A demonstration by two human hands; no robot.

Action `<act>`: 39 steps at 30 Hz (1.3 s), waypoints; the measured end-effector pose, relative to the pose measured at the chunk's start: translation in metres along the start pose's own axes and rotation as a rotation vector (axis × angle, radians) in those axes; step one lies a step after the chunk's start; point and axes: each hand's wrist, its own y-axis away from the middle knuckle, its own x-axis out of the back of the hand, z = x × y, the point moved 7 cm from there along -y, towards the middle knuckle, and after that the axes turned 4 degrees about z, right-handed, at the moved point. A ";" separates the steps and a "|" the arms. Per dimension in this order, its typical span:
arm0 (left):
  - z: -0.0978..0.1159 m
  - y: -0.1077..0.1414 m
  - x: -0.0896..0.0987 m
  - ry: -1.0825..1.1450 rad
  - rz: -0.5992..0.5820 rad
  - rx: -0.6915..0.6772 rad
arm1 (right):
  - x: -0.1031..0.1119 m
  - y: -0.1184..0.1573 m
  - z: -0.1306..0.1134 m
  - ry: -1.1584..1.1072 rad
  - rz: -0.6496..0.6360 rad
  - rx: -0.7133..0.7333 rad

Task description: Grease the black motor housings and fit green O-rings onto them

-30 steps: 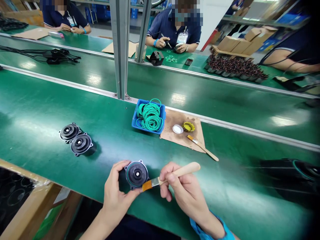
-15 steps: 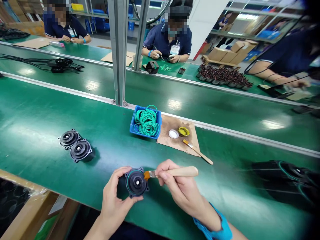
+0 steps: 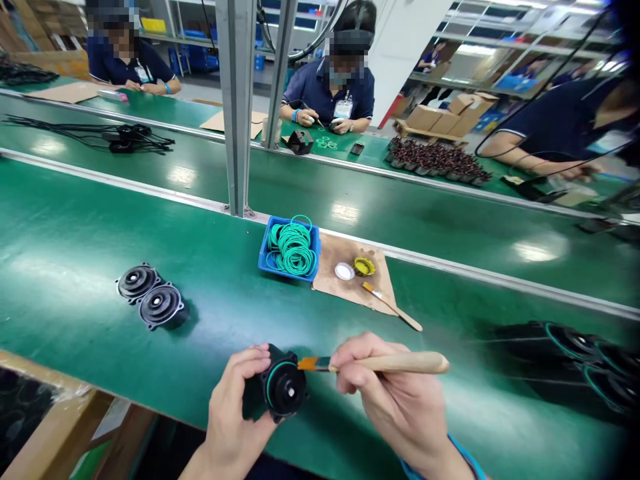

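Observation:
My left hand (image 3: pixel 235 400) is closed round a black round housing (image 3: pixel 286 390) with small lugs on its rim, a green ring seated in its face and a pale shaft tip at the centre. From the right, my right hand (image 3: pixel 387 387) grips a paintbrush (image 3: pixel 400 362) by its wooden handle. The brush's orange-brown bristles lie at the upper right rim of the housing. Two similar housings (image 3: pixel 161 305) without a visible green ring stand together at the left. Farther right, several blurred housings (image 3: pixel 565 360) carry green rings.
A blue bin (image 3: pixel 263 263) holds many green rings. Beside it, a stained cardboard sheet (image 3: pixel 333 287) bears a white lid (image 3: pixel 345 271), a yellow pot (image 3: pixel 364 267) and a second brush (image 3: pixel 395 308). A metal post (image 3: pixel 235 113) rises behind. Co-workers sit across the green bench.
The housing has moved slightly right and down and is tilted more, showing its side. My right hand and the brush have shifted right, with the bristles now at the upper right rim.

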 end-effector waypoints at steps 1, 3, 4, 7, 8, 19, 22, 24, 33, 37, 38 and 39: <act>0.002 0.000 -0.001 -0.016 0.001 -0.013 | 0.001 0.002 0.003 0.014 0.006 -0.026; 0.006 -0.001 -0.003 -0.042 0.002 -0.041 | 0.001 0.005 0.006 0.041 0.009 -0.053; 0.007 -0.001 -0.003 -0.054 0.001 -0.053 | 0.000 0.005 0.006 0.057 0.007 -0.054; 0.010 -0.002 -0.005 -0.080 -0.006 -0.073 | -0.003 0.004 0.002 0.124 -0.017 -0.042; 0.010 -0.002 -0.005 -0.086 -0.009 -0.076 | -0.005 0.003 0.001 0.147 -0.029 -0.034; 0.015 -0.005 -0.007 -0.122 -0.005 -0.091 | -0.023 0.004 -0.022 0.211 -0.121 0.151; 0.014 -0.005 -0.007 -0.133 -0.003 -0.084 | -0.021 0.007 -0.032 0.225 -0.109 0.241; 0.013 -0.004 -0.006 -0.146 0.000 -0.082 | -0.016 0.006 -0.034 0.242 -0.081 0.260; 0.013 -0.002 -0.003 -0.175 0.009 -0.074 | -0.015 0.003 -0.015 0.288 -0.049 0.133; 0.014 0.000 -0.005 -0.180 0.003 -0.078 | -0.023 0.005 -0.014 0.275 -0.083 0.158; 0.013 0.000 -0.005 -0.181 0.002 -0.072 | -0.025 0.006 -0.016 0.268 -0.094 0.173; 0.013 0.000 -0.005 -0.180 0.001 -0.064 | -0.027 0.007 -0.018 0.263 -0.107 0.196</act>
